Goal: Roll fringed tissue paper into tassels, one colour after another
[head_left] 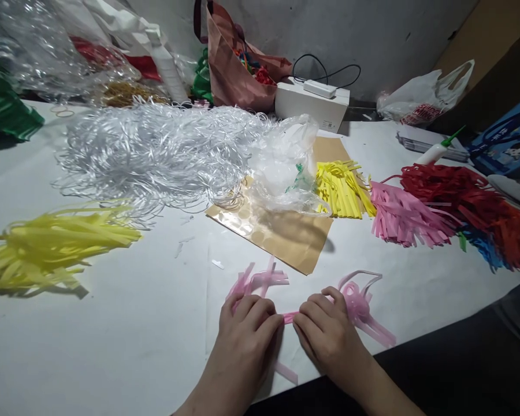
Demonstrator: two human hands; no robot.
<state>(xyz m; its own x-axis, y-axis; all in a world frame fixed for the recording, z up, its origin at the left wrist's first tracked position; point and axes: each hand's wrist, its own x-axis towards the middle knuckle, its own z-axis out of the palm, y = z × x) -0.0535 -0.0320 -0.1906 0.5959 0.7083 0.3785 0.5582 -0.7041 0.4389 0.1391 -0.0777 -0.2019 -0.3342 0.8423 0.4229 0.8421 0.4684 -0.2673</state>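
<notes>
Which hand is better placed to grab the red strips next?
Probably the right hand: it's nearer the red strips, while the left hand is farther across. Both hold the pink strip, though.

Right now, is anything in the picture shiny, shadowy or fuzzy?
Head view: glare whitens part of the brown sheet; head view again: a shadow lies beside the left hand, and the lower right corner looks dark and blurry.

Soft light on the table (151, 341) — lower right dark, blurred.
</notes>
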